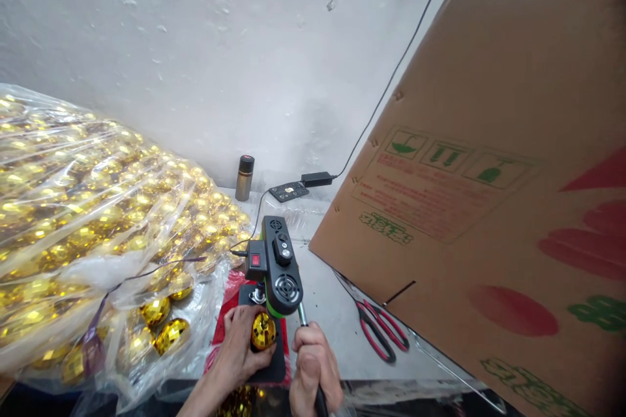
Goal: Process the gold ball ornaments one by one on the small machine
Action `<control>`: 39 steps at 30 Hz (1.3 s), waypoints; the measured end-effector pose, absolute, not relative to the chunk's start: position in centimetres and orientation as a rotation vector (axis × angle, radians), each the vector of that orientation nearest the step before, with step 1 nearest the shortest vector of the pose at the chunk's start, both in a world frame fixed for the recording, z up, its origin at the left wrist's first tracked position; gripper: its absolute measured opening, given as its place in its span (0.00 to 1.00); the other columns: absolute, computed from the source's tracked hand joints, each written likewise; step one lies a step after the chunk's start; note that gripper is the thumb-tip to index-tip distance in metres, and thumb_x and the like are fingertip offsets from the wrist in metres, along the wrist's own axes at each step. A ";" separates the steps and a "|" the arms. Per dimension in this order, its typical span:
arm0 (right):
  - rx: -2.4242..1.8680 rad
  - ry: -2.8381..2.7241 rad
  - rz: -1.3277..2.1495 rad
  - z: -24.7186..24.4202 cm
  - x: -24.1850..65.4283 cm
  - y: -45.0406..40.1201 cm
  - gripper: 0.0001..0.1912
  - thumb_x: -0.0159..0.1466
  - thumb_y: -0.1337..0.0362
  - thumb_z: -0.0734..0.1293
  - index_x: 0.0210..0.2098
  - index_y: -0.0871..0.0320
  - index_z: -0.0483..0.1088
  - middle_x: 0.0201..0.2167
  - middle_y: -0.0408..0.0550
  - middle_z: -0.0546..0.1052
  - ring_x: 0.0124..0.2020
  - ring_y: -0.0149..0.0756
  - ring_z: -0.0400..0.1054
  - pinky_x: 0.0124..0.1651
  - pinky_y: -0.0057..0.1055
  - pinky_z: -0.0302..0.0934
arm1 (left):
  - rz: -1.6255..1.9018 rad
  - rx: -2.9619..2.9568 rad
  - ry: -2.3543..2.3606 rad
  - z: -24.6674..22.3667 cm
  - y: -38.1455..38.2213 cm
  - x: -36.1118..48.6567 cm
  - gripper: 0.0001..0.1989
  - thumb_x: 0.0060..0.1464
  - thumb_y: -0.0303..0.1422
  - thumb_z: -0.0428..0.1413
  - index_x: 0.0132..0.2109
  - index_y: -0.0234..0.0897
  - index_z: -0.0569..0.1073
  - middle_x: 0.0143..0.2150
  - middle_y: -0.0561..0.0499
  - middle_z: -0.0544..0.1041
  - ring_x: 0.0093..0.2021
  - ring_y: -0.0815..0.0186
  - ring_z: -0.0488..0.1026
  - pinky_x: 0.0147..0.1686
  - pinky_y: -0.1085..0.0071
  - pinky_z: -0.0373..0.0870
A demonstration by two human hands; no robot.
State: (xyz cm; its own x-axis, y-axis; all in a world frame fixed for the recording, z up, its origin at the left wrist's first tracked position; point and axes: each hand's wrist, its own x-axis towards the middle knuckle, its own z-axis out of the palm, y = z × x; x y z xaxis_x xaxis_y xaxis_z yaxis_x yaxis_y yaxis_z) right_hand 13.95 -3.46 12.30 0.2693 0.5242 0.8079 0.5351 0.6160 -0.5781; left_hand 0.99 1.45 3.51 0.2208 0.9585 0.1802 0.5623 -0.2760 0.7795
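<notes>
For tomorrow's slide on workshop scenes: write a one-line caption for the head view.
Left hand holds a gold mirrored ball under a small bench press; right hand grips its lever.

On the large brown cardboard box (pixel 489 162) to your right you see 3 green handling symbols in frames, red small print below them too blurred to read, and green characters you cannot make out.

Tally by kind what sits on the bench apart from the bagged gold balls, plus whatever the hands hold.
Gold ball in left hand: 1
Press machine, lever in right hand: 1
Scissors: 1
Flask: 1
Cardboard box: 1
Power adapter: 1
Total: 6
</notes>
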 end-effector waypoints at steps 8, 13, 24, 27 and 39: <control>-0.887 -1.392 -0.143 12.7 14.3 -2.4 0.19 0.79 0.68 0.55 0.31 0.53 0.66 0.25 0.38 0.71 0.25 0.31 0.66 0.46 0.34 0.67 | 0.908 1.932 1.400 3.9 1.7 1.2 0.25 0.45 0.31 0.63 0.53 0.40 0.77 0.49 0.42 0.83 0.54 0.45 0.77 0.59 0.47 0.65; -0.874 -1.339 -0.148 13.0 13.7 -2.2 0.22 0.80 0.64 0.55 0.27 0.53 0.63 0.24 0.38 0.69 0.24 0.31 0.63 0.40 0.33 0.66 | 0.921 1.929 1.368 3.5 1.9 1.1 0.25 0.45 0.32 0.63 0.54 0.41 0.77 0.49 0.43 0.83 0.54 0.45 0.77 0.59 0.47 0.65; -0.852 -1.317 -0.162 11.5 13.8 -1.5 0.21 0.80 0.64 0.53 0.29 0.53 0.61 0.24 0.37 0.68 0.24 0.30 0.63 0.42 0.32 0.66 | 0.916 1.935 1.393 3.9 2.0 1.4 0.25 0.45 0.31 0.63 0.54 0.38 0.77 0.51 0.41 0.83 0.55 0.44 0.77 0.59 0.46 0.65; -0.855 -1.374 -0.177 11.3 13.8 -1.7 0.21 0.80 0.64 0.54 0.29 0.53 0.63 0.26 0.37 0.70 0.26 0.29 0.66 0.44 0.31 0.66 | 0.925 1.929 1.377 3.9 2.0 1.3 0.26 0.46 0.31 0.63 0.55 0.37 0.77 0.51 0.40 0.83 0.56 0.44 0.77 0.59 0.45 0.65; -0.970 -1.408 0.036 17.1 14.5 -2.5 0.19 0.79 0.67 0.57 0.30 0.54 0.66 0.24 0.38 0.67 0.23 0.28 0.63 0.26 0.25 0.57 | 0.972 1.967 1.416 3.1 1.9 1.4 0.28 0.46 0.31 0.65 0.57 0.37 0.77 0.54 0.39 0.83 0.57 0.43 0.78 0.61 0.43 0.68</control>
